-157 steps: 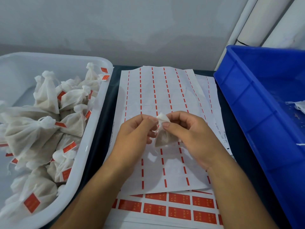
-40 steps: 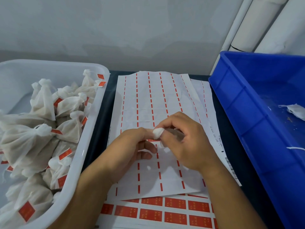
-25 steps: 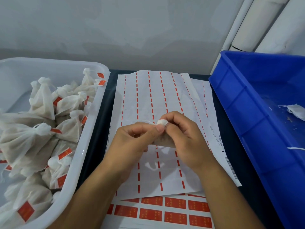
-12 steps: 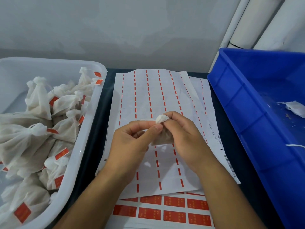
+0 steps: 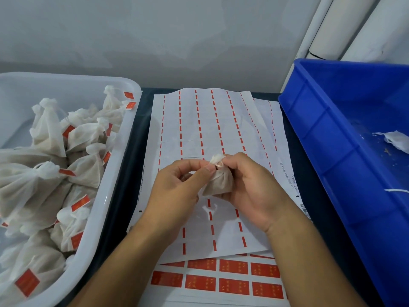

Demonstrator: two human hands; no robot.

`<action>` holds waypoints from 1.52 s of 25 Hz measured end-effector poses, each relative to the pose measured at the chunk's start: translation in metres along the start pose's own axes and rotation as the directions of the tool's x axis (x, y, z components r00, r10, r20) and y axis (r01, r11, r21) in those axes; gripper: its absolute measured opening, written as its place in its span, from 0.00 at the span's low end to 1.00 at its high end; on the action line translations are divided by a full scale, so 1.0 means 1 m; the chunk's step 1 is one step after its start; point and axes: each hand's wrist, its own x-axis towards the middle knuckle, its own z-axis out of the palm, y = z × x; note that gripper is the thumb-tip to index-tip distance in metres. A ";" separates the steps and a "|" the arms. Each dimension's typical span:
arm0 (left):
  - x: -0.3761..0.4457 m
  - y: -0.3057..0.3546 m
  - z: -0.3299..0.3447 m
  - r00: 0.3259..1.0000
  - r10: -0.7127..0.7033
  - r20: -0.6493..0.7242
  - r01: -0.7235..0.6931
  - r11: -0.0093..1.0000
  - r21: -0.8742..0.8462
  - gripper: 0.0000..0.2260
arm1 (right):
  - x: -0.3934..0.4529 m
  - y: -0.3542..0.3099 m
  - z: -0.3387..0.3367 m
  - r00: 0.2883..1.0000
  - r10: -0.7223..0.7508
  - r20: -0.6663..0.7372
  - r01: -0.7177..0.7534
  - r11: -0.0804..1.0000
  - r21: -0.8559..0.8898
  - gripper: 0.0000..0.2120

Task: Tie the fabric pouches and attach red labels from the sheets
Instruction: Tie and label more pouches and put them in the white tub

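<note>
Head camera looks down on your two hands meeting over the middle of the table, both working one small white fabric pouch (image 5: pixel 219 181) filled with something brownish. Your right hand (image 5: pixel 254 189) cradles the pouch body from the right and below, fingers curled round it, with the fingertips up at the gathered neck. Your left hand (image 5: pixel 177 187) comes in from the left, thumb and forefinger pinched together at that neck, where a thin white drawstring (image 5: pixel 219 165) loops round the bunched top; the other left fingers are folded under the palm. The pouch is held just above a white backing sheet with rows of short red dashes (image 5: pixel 205 129), peeled of its stickers and lying over a further sheet. Nearer to you, poking out from beneath it, is a sheet of rectangular red labels (image 5: pixel 221 282), two rows of them in view. To your left stands a white plastic tub (image 5: pixel 104 220), piled with tied white pouches bearing red labels (image 5: pixel 55 173). To your right sits a blue plastic crate (image 5: pixel 327 151), with a scrap of white fabric and thread (image 5: pixel 396 140) lying on its floor. White pipes (image 5: pixel 345 25) run up the grey wall behind the crate.
</note>
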 end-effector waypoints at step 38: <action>0.006 0.005 -0.010 0.997 -0.011 -0.082 0.003 0.995 -0.103 0.12 | -0.008 0.008 0.016 0.828 -0.557 0.068 0.435 0.561 -0.704 0.07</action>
